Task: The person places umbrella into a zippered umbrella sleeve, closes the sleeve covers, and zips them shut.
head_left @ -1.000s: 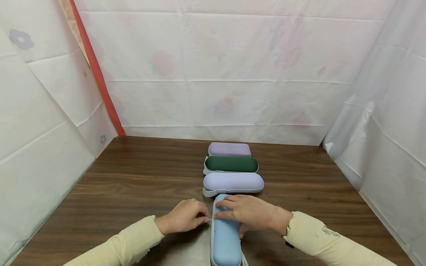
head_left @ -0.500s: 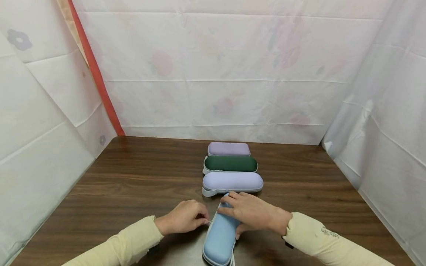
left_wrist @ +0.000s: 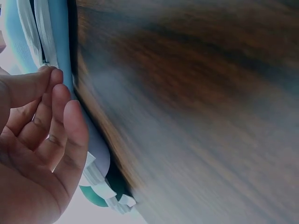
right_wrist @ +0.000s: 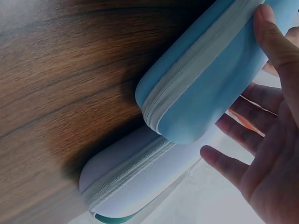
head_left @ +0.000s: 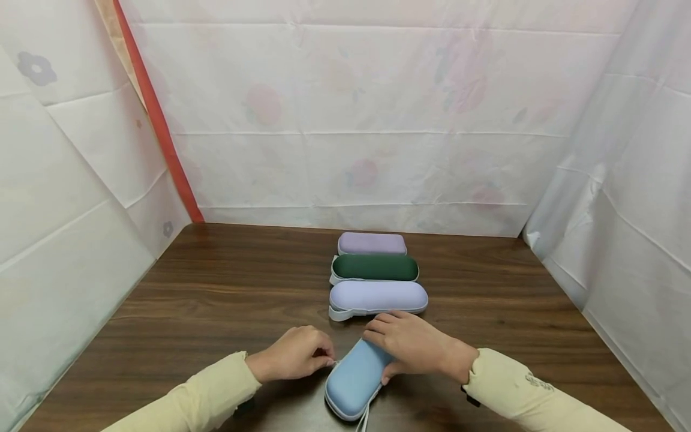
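A light blue zippered case (head_left: 353, 384) with rounded ends lies at an angle on the table, its pale wrist strap (head_left: 364, 418) at the near end. My left hand (head_left: 294, 354) pinches the small zipper pull (left_wrist: 45, 64) on the case's left side between thumb and index finger. In the left wrist view the zipper's two tapes stand apart with a dark slit between them beyond the pull. My right hand (head_left: 412, 347) holds the case's far end, fingers over the top and thumb (right_wrist: 266, 16) on the right side at the zipper band.
Behind the blue case, three more cases lie crosswise in a row: lavender (head_left: 378, 296), dark green (head_left: 375, 267) and purple (head_left: 372, 243). They rest on a dark wooden table (head_left: 243, 270). White patterned sheets (head_left: 345, 108) enclose the back and sides.
The blue case has turned from nearly straight to slanted, its near end swinging left and its far end right. My right hand moved slightly right with it; my left kept hold of the pull.
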A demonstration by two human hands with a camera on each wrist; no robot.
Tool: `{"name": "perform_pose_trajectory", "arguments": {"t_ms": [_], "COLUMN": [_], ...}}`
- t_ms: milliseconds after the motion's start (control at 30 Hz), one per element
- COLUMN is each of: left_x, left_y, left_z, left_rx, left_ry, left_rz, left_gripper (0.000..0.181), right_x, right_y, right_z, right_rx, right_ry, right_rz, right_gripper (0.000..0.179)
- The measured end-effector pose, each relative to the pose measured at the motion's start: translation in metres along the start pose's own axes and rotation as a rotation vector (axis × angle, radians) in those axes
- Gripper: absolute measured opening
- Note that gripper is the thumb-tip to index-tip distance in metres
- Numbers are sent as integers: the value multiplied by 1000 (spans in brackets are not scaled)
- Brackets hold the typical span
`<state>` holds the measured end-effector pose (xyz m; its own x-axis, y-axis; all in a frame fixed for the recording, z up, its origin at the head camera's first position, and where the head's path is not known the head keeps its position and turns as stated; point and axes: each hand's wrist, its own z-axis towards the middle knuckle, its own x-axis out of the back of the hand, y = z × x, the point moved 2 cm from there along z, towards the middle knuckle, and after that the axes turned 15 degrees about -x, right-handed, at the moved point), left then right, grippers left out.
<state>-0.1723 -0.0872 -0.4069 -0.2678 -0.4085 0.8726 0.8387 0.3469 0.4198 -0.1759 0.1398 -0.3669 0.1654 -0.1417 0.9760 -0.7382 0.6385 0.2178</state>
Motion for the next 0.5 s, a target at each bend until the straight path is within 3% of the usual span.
{"name": "perform_pose_trajectory", "arguments": {"t_ms": [267,500], "left_x": [3,3], "left_y": [-3,-6], "left_z": [-2,-5], "left_rx": [-6,-9], "left_ry": [18,35], "left_rz": [29,51], "left_gripper": [14,13], "right_x": [-3,-4], "right_y": [4,8], "right_z": [-4,-10], "right_rx": [-8,-25], "right_ry": [52,43], "right_rz": [34,41], "right_gripper": [73,71]}}
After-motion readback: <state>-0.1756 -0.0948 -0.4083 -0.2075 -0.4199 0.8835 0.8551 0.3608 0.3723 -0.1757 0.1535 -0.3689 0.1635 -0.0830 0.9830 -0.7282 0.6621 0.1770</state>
